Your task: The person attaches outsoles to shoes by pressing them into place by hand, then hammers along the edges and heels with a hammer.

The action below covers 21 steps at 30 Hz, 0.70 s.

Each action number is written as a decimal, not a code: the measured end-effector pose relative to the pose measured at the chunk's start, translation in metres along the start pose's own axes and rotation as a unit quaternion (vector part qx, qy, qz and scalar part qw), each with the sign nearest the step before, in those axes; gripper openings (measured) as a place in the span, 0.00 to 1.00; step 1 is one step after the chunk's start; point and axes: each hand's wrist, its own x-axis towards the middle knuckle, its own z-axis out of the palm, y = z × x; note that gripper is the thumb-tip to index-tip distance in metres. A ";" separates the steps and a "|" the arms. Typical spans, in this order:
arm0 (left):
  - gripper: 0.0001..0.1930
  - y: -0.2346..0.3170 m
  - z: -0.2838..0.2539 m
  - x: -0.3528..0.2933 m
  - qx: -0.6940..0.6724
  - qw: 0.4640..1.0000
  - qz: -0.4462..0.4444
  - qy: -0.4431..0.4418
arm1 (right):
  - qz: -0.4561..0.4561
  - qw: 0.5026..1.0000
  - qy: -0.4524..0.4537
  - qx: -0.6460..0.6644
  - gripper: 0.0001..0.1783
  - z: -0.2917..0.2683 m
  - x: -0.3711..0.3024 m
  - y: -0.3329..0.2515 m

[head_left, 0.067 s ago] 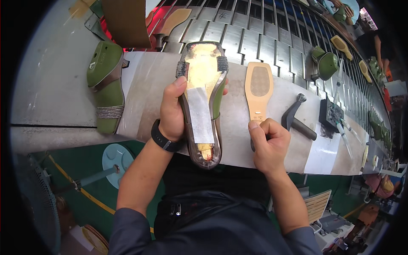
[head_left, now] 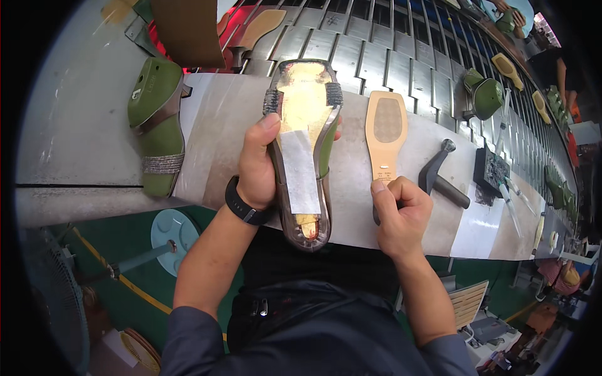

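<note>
"What's in your hands?"

"My left hand (head_left: 258,168) grips the upturned shoe (head_left: 305,113); my right hand (head_left: 406,214) pinches the tan sole (head_left: 386,128) by its near end."

"How do they lie?"

"Both point away from me, sole to the shoe's right. A hammer (head_left: 440,173) lies right of the sole, not between them; another green shoe (head_left: 157,122), left."

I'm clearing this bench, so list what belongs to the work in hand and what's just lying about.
In hand, it seems:
- upturned green shoe, in the left hand
- white strip on its underside
- tan insole-shaped piece, right hand at its narrow end

Apparently lying about, untouched:
- hammer
- black block
- second green shoe, left
</note>
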 end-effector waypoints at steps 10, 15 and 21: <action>0.48 -0.006 -0.016 -0.003 -0.002 0.999 -0.025 0.020 | 0.009 1.000 0.011 0.012 0.23 0.005 0.001 0.001; 0.47 -0.007 -0.023 -0.007 0.033 0.999 -0.021 0.018 | 0.000 1.000 0.012 0.027 0.23 0.005 0.002 0.000; 0.45 -0.012 -0.031 -0.005 0.028 0.999 0.004 -0.024 | -0.033 0.998 0.045 -0.016 0.11 -0.001 -0.010 0.004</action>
